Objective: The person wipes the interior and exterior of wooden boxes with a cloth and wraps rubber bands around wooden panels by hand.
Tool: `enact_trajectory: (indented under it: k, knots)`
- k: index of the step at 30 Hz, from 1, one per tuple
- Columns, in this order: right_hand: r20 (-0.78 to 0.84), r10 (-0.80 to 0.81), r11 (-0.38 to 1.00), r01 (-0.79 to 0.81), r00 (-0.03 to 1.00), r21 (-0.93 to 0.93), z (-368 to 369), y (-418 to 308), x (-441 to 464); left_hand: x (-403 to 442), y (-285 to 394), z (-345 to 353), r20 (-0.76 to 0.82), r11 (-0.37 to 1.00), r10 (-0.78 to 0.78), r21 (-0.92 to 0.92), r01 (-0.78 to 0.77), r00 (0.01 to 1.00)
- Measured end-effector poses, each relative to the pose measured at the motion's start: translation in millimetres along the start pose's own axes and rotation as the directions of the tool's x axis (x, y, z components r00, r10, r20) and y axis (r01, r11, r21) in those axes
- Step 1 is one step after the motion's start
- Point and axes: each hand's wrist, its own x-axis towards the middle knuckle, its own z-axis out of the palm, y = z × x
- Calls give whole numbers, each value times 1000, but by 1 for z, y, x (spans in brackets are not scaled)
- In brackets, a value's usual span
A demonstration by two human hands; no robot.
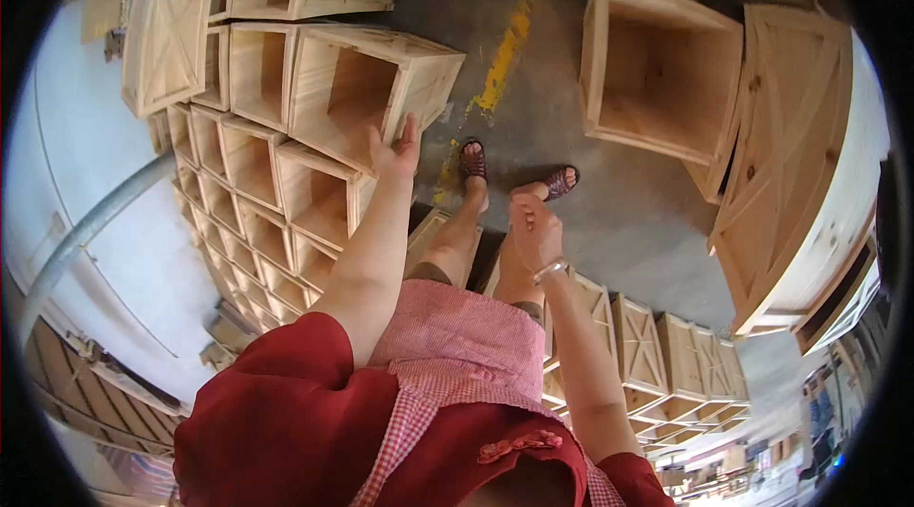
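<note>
Wooden crate [357, 93] beside left hand [395, 153], perhaps touching.

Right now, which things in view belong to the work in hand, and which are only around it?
Likely in the job:
open wooden crate
left hand, at its edge
right hand
adjoining crates, possibly

Likely only around:
grey pipe
yellow floor line

Crate by my left side [419, 93]: bare wood, matt, visible grain
Crate by my right side [595, 59]: unpainted wood too, matt inside
Floor [562, 59]: concrete by its look, matt
Floor stripe [505, 55]: paint, worn and patchy
My apron [466, 326]: woven checked cloth, matt
My shirt [295, 407]: plain cloth, soft, matt
My bracelet [550, 269]: glossy; metal or stone, I cannot tell
My sandals [472, 162]: leather-like straps, slight sheen
</note>
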Motion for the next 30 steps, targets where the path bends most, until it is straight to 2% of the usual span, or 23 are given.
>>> enact_trajectory:
  k: [1, 2, 3, 4, 5, 7, 9, 10, 12, 14, 15, 17, 18, 19, 20, 21, 22, 23, 24, 25, 27, 28, 30]
  knots:
    - [1, -15, 1000, 15, 1000, -1, 11, -10, 13, 13, 1, 4, 29, 999, 33, -42, -31, 999]
    - [0, -30, 1000, 30, 1000, 2, 19, -17, 23, 9, 2, 15, -77, 989, -112, -102, 104, 991]
    - [21, -9, 1000, 9, 1000, 5, 31, -26, 39, 4, -4, 20, -75, 987, -118, -120, 108, 990]
    - [41, 13, 1000, -14, 999, 13, 44, -37, 55, -4, -17, 21, -4, 984, -145, -102, 144, 989]
    - [-36, -70, 997, 68, 997, -31, 56, -49, 71, -12, -33, 21, 70, 981, -175, -76, 180, 982]
    - [-116, -154, 985, 144, 981, -91, 72, -68, 101, -19, -74, -8, 210, 903, -73, 428, -25, 975]
    - [-190, -154, 973, 115, 970, -202, 79, -80, 127, -78, -100, 15, -18, 902, -297, 323, 287, 955]
    - [-195, -159, 971, 117, 968, -208, 72, -86, 135, -90, -115, 11, -28, 908, -350, 237, 347, 936]
    - [-102, 142, 902, -171, 985, -397, 46, -94, 142, -116, -133, 2, -47, 903, -401, 146, 404, 915]
    - [-69, 118, 878, -137, 991, -458, 29, -80, 137, -141, -142, 0, 93, 789, -605, 208, 578, 791]
    - [-37, 91, 855, -97, 995, -509, 23, -74, 135, -146, -139, -4, 92, 785, -609, 212, 582, 788]
    - [-29, 85, 853, -87, 996, -514, 18, -61, 123, -151, -120, -11, -159, 547, -628, 606, 577, 762]
    - [-14, 72, 850, -68, 997, -523, 19, -55, 119, -163, -101, 18, -71, 311, -576, 903, 298, 815]
    - [-15, 80, 854, -76, 997, -514, 24, -50, 116, -157, -93, 31, 417, -27, -346, 891, -453, 841]
    - [-128, -33, 892, -28, 991, -450, 32, -44, 111, -144, -85, 51, 705, -260, -232, 619, -741, 671]
    - [-249, -137, 920, 30, 959, -390, 38, -39, 108, -126, -74, 78, 827, -580, -354, 172, -797, 436]
    - [-252, -127, 926, 24, 959, -376, 43, -39, 109, -120, -72, 107, 832, -696, -405, -11, -718, 380]
    - [-295, -166, 934, 54, 941, -352, 46, -41, 112, -100, -70, 127, 788, -732, -487, -134, -667, 376]
    - [-338, -203, 939, 84, 919, -333, 48, -42, 114, -68, -68, 135, 674, -720, -600, -221, -658, 431]
    - [-345, -193, 942, 75, 918, -327, 45, -39, 116, -41, -70, 150, 429, -673, -729, -315, -669, 532]
    - [-176, -65, 995, 49, 982, -91, 32, -39, 120, -22, -79, 150, 315, -722, -683, -151, -676, 659]
    - [-177, -57, 995, 42, 983, -89, 27, -46, 129, -16, -83, 148, 307, -721, -685, -152, -676, 661]
    - [-272, -105, 900, 208, 956, 382, 25, -101, 142, -14, -79, 140, 386, -716, -688, -219, -663, 615]
